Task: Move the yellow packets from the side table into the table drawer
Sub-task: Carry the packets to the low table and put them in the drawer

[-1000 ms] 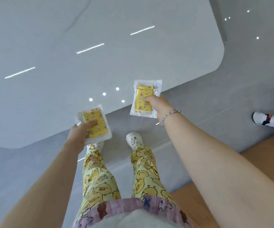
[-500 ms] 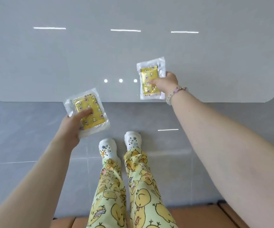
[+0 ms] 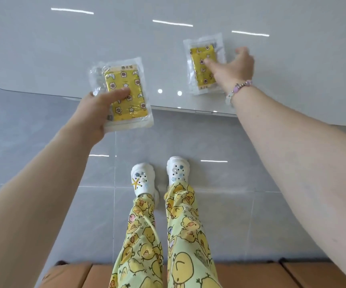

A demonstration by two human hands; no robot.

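Observation:
Two yellow packets in clear wrappers are in view. My left hand (image 3: 96, 116) grips one yellow packet (image 3: 124, 90), thumb on top and fingers under it, just above the near edge of the glossy grey table (image 3: 64, 48). The other yellow packet (image 3: 201, 65) lies flat on the table top to the right. My right hand (image 3: 235, 68) is spread beside it, with the thumb resting on the packet and the fingers straight past its right side. No drawer shows in this view.
The table's front edge runs across the upper part of the view. Below it lies grey tiled floor (image 3: 230, 204), where my feet stand in white shoes (image 3: 143, 179). Orange-brown cushions (image 3: 251, 275) line the bottom edge behind my legs.
Both hands moved forward over the table. My right hand set its packet down flat and spread its fingers. My left hand keeps its grip on the other packet.

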